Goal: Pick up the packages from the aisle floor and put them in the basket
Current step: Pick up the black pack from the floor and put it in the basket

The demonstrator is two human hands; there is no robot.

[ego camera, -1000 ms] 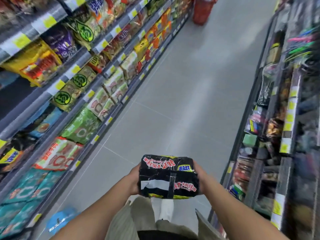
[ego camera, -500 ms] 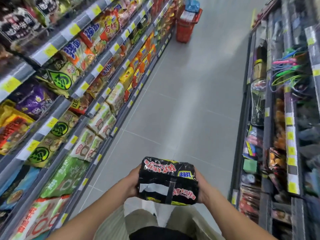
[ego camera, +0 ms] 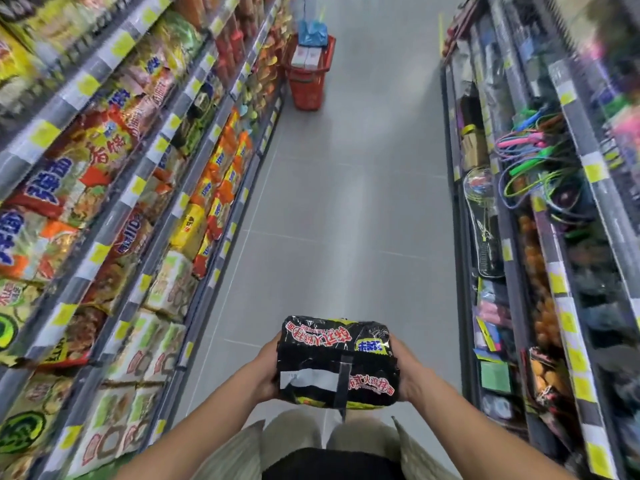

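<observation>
1. The aisle floor (ego camera: 346, 202) is grey; it runs straight ahead between two tall rows of shelves.
2. The left shelves (ego camera: 138, 209) are full of bright noodle packs; the right shelves (ego camera: 540, 237) hold ropes and small things.
3. The red basket (ego camera: 306, 88) stands on the floor far ahead, well apart from the hands, just beside the left shelves; a blue bag and white boxes sit in it.
4. The black noodle multipack (ego camera: 337, 362) is up off the floor, low in front of the person; its long side runs left to right.
5. The left hand (ego camera: 268, 372) grips the pack's left end; the right hand (ego camera: 407, 370) grips its right end; both look about as far from the basket, so I think the person must walk forward first.
</observation>
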